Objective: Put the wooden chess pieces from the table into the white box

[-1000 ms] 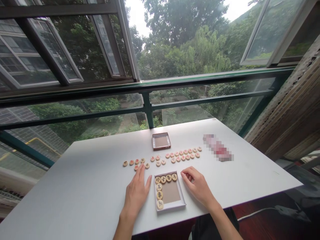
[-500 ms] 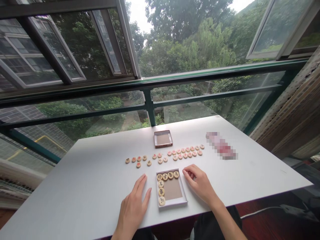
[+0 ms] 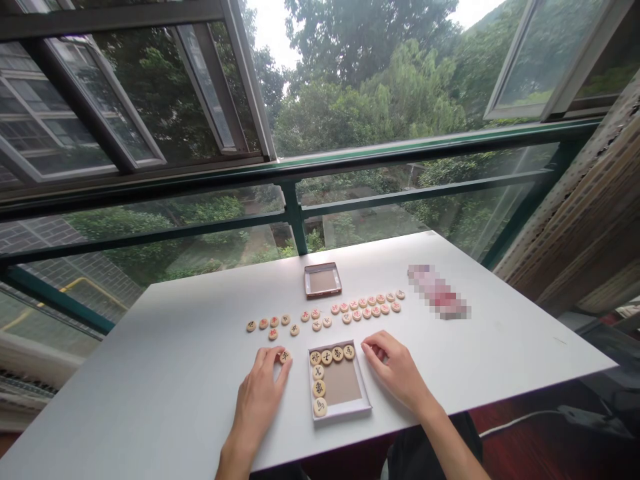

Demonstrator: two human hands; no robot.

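Observation:
My left hand [image 3: 256, 393] is at the left of the shallow white-walled box [image 3: 370, 393], pinching a round Chinese chess piece [image 3: 285, 357] with a black character between thumb and fingertips. Inside the box, a row of pieces with black characters [image 3: 327, 355] lines the far wall, and a column of pieces [image 3: 319, 389] runs down the left wall. My right hand [image 3: 395, 368] rests on the table at the box's right side, fingers loosely curled, with no piece visible in them.
Beyond the box, several loose chess pieces [image 3: 363, 303] with red or black characters lie in uneven rows across the white table [image 3: 165, 373]. Behind them sits another shallow box or lid [image 3: 323, 293]. A blurred-out object [image 3: 440, 293] lies at the right. A railing [image 3: 295, 213] stands past the far edge.
My left hand's fingers have drawn together, and a chess piece that did not show before is now visible between them. The right hand and the boxed pieces stay put; the view shifts slightly.

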